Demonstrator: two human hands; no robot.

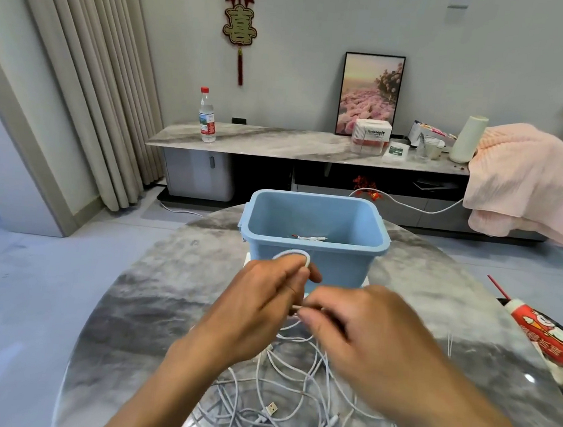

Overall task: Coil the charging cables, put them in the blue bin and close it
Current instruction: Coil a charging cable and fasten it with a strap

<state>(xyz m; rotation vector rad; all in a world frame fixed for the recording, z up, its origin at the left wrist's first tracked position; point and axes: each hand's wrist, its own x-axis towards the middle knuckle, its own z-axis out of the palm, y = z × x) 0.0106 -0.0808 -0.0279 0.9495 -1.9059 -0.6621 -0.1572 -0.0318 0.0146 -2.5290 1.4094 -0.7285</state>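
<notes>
Blue bin [312, 229] open-topped at far side of round marble table [138, 303], one white cable end lying inside; bare tabletop left of bin. Loose white cables [292, 399] tangled at near edge, red can [546, 338] at right rim. Left hand [259, 306] raised before bin, fingers curled round small cable loop [292, 256]. Right hand [365, 334] just beside, pinching same cable

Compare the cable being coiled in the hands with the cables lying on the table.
The cable in the hands is held up off the table, bent into a small loop; the loose cables lie tangled on the marble table. The left hand and right hand pinch one; nothing touches the others. All are white.
</notes>
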